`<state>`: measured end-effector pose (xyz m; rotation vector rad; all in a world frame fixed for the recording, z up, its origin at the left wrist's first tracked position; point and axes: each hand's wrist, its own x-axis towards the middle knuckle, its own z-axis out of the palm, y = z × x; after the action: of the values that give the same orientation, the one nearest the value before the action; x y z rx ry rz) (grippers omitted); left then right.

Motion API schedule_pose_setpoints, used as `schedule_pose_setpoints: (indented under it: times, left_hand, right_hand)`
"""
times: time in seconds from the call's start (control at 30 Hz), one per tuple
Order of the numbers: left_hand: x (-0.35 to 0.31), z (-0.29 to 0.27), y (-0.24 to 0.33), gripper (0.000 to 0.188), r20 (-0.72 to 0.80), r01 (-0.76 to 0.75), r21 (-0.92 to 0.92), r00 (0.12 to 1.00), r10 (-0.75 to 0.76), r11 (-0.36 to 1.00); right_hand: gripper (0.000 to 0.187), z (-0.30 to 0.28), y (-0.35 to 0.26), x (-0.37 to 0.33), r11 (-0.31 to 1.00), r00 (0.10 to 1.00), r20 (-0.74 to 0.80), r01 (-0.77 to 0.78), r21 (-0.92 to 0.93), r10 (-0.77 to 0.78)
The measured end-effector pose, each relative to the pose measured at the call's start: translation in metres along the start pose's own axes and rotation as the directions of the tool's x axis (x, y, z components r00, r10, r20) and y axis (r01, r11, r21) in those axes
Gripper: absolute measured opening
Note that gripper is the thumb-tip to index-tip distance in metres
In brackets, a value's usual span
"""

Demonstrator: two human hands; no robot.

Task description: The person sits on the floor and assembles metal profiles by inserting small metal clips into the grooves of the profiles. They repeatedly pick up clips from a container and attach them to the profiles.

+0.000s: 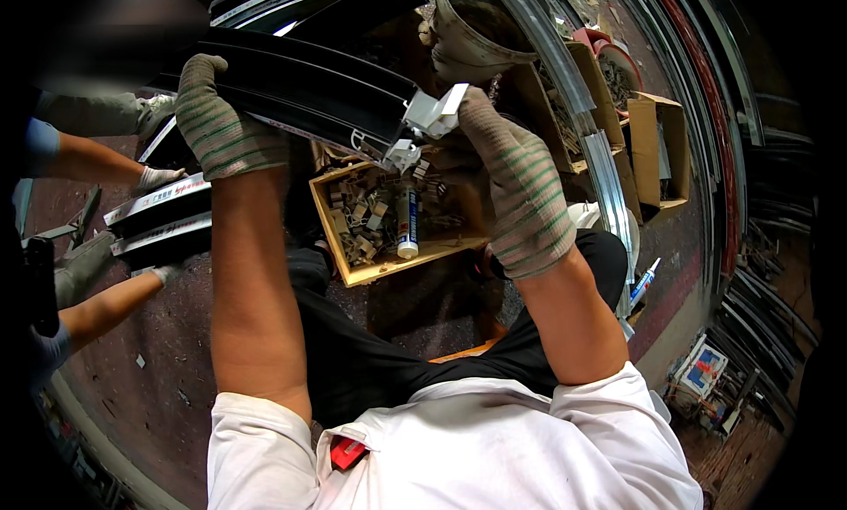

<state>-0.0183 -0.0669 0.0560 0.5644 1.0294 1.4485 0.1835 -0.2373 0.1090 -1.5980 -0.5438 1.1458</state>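
Note:
A long black metal profile [309, 82] lies across in front of me, with silvery edges at its right end. My left hand [225, 126], in a knitted glove with green stripes, is closed over its left part. In a matching glove, my right hand [520, 179] pinches a silver-white corner bracket [434, 115] against the profile's end. Another small silver-white connector piece [402, 154] sits just below that end. How far the pieces fit into the profile, I cannot tell. Below is a wooden box [353, 278] with many small metal blocks [359, 221] and a sealant tube [407, 223].
A dirty white bucket [472, 47] stands beyond my right hand, beside cardboard boxes [660, 148] and a red tub [620, 62]. Long metal profiles [609, 192] run along the right. At left, a co-worker's gloved hands [161, 176] are near white-edged profiles [163, 203].

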Motion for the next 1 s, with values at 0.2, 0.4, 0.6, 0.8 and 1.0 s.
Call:
schedule_pose_setpoints:
  times: [0.2, 0.4, 0.6, 0.8, 1.0]
  left_hand:
    - [0.007, -0.013, -0.009, 0.011, 0.197, -0.358, 0.306, 0.93, 0.309, 0.882]
    - [0.003, -0.004, -0.009, 0.012, 0.11, -0.164, 0.138, 0.983, 0.149, 0.977]
    - [-0.009, 0.018, -0.007, 0.013, -0.012, 0.073, -0.094, 0.997, -0.074, 0.993]
    - [-0.004, 0.015, -0.006, 0.015, -0.021, 0.081, -0.092, 0.996, -0.083, 0.992]
    - [-0.003, 0.012, -0.003, 0.055, -0.009, 0.069, 0.028, 0.998, -0.069, 0.997]
  right_hand:
    - [0.045, 0.0, 0.004, -0.002, 0.984, 0.995, 0.03, 0.099, -0.149, -0.095]
    - [0.021, -0.004, 0.018, -0.023, 0.926, 0.925, -0.042, 0.377, -0.032, -0.378]
    - [0.04, -0.006, 0.038, -0.017, 0.85, 0.862, 0.08, 0.506, -0.145, -0.5]
    - [0.026, -0.025, 0.048, 0.002, 0.866, 0.863, -0.092, 0.5, 0.006, -0.497]
    - [0.028, -0.139, 0.189, 0.123, 0.933, 0.866, -0.476, -0.033, -0.359, -0.153]
